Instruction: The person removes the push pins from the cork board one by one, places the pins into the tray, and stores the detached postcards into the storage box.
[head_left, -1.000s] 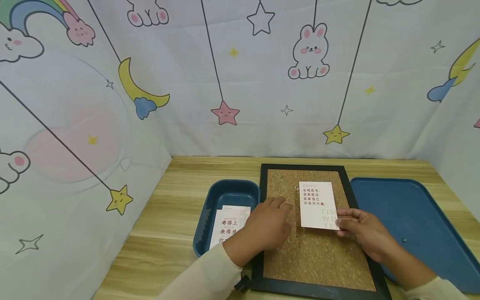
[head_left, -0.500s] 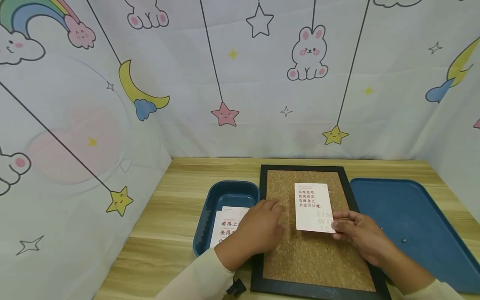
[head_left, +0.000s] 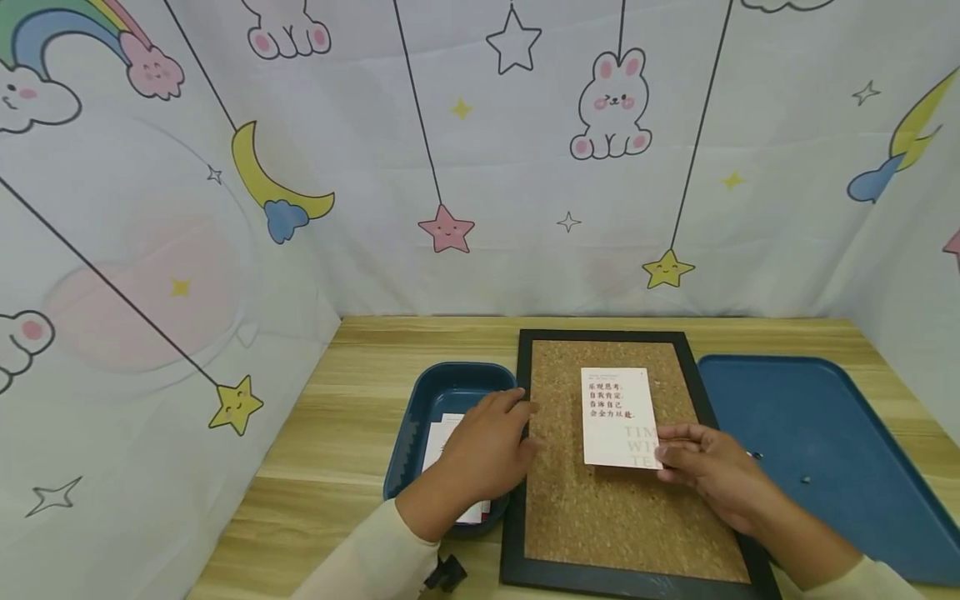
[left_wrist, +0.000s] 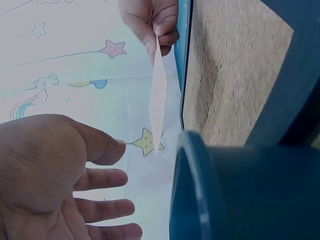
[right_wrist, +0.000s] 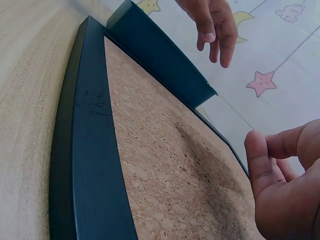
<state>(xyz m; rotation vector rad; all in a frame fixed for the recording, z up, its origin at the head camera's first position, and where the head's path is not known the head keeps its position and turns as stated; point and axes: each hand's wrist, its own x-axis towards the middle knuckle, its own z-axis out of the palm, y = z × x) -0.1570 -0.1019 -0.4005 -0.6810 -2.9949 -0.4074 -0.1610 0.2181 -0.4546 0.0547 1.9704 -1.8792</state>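
Between thumb and fingers, my right hand (head_left: 708, 467) pinches a white printed card (head_left: 617, 421) by its lower right corner. The card is held above the cork board (head_left: 637, 517), apart from it; the left wrist view shows the card (left_wrist: 158, 95) nearly edge-on. My left hand (head_left: 480, 450) hovers over the blue bin (head_left: 450, 367) near the board's left frame, holding nothing. Its fingers (left_wrist: 107, 210) are spread and fairly straight in the left wrist view. Under it, more white cards (head_left: 435, 442) lie in the bin, partly hidden by the hand.
A blue tray (head_left: 840, 433) sits to the right of the board, with a few tiny items (head_left: 806, 480) on it. Wood-grain tabletop (head_left: 300, 517) surrounds these. A white printed curtain (head_left: 525, 275) closes off the back and sides.
My left hand has moved left, from over the cork board to over the bin. The right hand has shifted the card slightly left and toward me.
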